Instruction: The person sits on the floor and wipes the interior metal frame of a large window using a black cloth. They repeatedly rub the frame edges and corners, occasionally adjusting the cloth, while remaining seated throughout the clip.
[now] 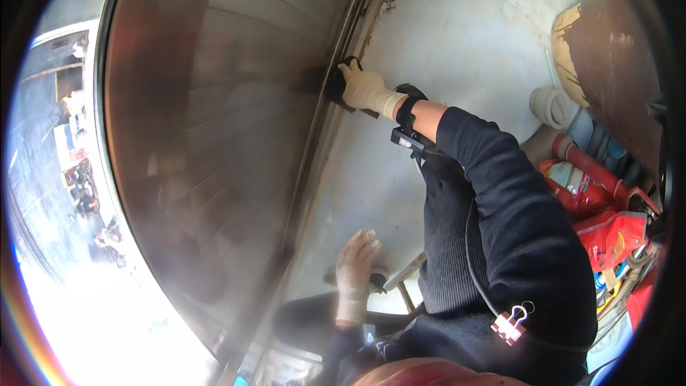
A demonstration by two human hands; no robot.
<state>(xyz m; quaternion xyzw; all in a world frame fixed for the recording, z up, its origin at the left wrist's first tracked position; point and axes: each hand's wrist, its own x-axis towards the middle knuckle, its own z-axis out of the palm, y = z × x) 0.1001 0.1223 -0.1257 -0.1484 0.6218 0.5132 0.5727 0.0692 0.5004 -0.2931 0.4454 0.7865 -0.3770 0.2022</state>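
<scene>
Right hand (366, 89) grips the shutter (236, 100) edge, arm outstretched.

Daylight blows out my lower left to white with a rainbow flare at the rim; the roller shutter (214, 136) reads blurred, shadowed, and edges bend strongly.

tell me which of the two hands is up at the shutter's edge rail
The right hand, arm stretched out, its fingers at the rail beside the metal shutter. The left hand hangs lower, fingers spread, touching nothing visible.
</scene>
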